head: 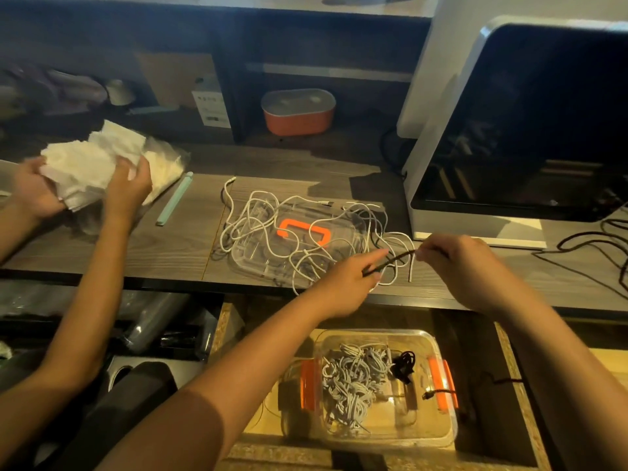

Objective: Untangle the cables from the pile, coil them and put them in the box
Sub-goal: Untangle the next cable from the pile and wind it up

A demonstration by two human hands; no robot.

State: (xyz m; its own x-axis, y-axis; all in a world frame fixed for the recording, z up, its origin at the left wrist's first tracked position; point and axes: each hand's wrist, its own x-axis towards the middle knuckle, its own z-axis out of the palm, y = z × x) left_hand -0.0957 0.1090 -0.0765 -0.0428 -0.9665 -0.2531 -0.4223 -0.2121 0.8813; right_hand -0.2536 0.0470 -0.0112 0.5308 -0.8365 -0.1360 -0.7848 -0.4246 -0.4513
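Pinching dark cable between left hand, right hand.

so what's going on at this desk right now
A person is sorting a tangle of white cables lying over a clear lid with an orange handle. Both hands, left and right, stretch a dark cable between them. The clear box below already holds coiled cables. At far left, another person's hands handle white paper.

Tabletop: matt grey wood grain. Lid and box: clear glossy plastic, orange clips. Cables: matt white cord. Napkins: soft crinkled paper. Monitor: glossy screen.
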